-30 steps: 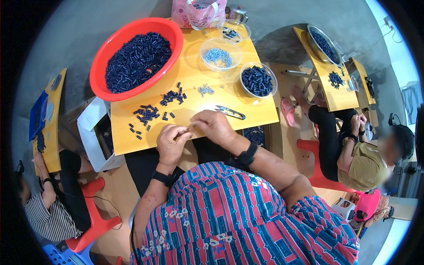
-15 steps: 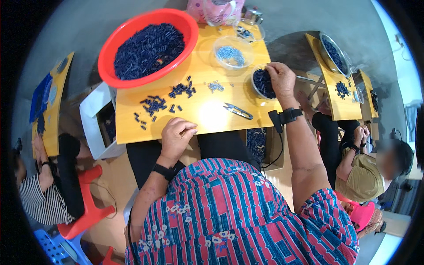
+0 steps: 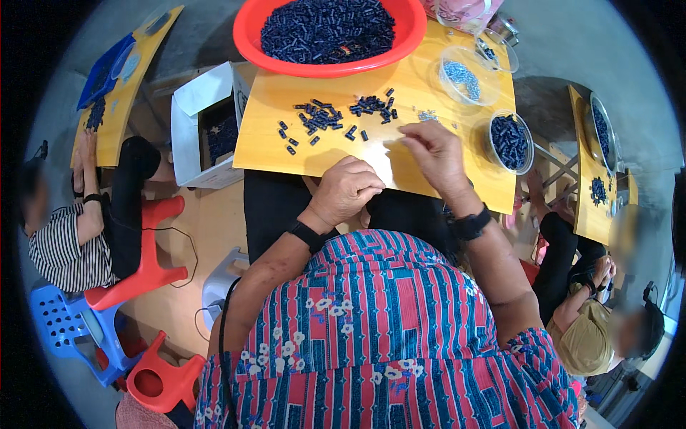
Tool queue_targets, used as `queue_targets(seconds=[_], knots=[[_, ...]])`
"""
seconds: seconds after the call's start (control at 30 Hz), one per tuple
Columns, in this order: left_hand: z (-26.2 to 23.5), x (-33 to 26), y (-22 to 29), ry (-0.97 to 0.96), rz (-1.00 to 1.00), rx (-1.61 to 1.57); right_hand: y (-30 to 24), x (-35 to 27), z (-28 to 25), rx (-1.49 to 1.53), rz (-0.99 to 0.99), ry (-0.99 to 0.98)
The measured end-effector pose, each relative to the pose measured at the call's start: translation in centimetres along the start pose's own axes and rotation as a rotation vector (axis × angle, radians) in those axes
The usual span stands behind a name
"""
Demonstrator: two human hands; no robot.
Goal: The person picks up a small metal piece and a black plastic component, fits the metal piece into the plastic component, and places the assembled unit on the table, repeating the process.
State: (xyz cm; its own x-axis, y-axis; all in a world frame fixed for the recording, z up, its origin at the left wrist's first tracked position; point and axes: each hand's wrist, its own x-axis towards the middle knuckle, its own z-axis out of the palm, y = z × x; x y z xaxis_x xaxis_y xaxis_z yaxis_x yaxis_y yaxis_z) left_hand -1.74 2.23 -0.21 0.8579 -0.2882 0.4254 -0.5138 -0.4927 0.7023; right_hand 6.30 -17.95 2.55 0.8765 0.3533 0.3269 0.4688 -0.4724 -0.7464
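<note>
My left hand (image 3: 346, 187) is closed at the table's near edge, thumb and forefinger pressed together. Anything between them is too small or hidden. My right hand (image 3: 434, 154) hovers over the table's near right part, fingers curved and slightly apart, with nothing visible in them. Beyond its fingers lies a little heap of small silver parts (image 3: 426, 114). Loose dark blue pieces (image 3: 319, 116), short and tube-like, lie in two clusters left of it. A clear round tub (image 3: 529, 143) to the right holds more dark pieces (image 3: 509, 139). The thread snips are hidden from view.
A red basin (image 3: 246, 39) full of dark pieces stands at the far left of the yellow table (image 3: 275, 154). Clear tubs (image 3: 457, 93) and a pink bag (image 3: 461, 13) stand far right. An open white carton (image 3: 193, 107) is left. Two people (image 3: 68, 247) sit at side tables.
My right hand has left the tub of dark pieces and come left toward the silver parts. My left hand stays closed near the edge. The whole view has shifted.
</note>
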Motion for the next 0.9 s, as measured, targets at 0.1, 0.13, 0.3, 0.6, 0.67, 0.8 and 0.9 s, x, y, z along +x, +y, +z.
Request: queue_targets(seconds=[0.1, 0.13, 0.3, 0.6, 0.67, 0.8, 0.9], knots=[[0.1, 0.0, -0.1, -0.013, 0.007, 0.006, -1.6, 0.9, 2.7, 0.114, 0.131, -0.078], [0.0, 0.1, -0.1, -0.024, 0.002, 0.002, -1.6, 1.3, 3.4, 0.112, 0.124, -0.092], [0.1, 0.2, -0.1, -0.032, 0.007, -0.016, -2.0, 1.6, 5.1, -0.104, 0.109, -0.122], [0.2, 0.3, 0.1, -0.025, -0.003, -0.01, -1.6, 0.9, 5.3, -0.202, 0.04, -0.092], [0.3, 0.4, 0.3, 0.019, -0.005, -0.021, -1.3, 0.7, 5.1, -0.214, 0.019, -0.107], [0.1, 0.6, 0.9, 0.051, -0.085, -0.015, -0.1, -0.3, 4.5, -0.317, -0.068, -0.14], [0.3, 0.5, 1.3, 0.122, -0.36, -0.208, 0.2, -0.8, 3.9, -0.315, -0.17, -0.129]])
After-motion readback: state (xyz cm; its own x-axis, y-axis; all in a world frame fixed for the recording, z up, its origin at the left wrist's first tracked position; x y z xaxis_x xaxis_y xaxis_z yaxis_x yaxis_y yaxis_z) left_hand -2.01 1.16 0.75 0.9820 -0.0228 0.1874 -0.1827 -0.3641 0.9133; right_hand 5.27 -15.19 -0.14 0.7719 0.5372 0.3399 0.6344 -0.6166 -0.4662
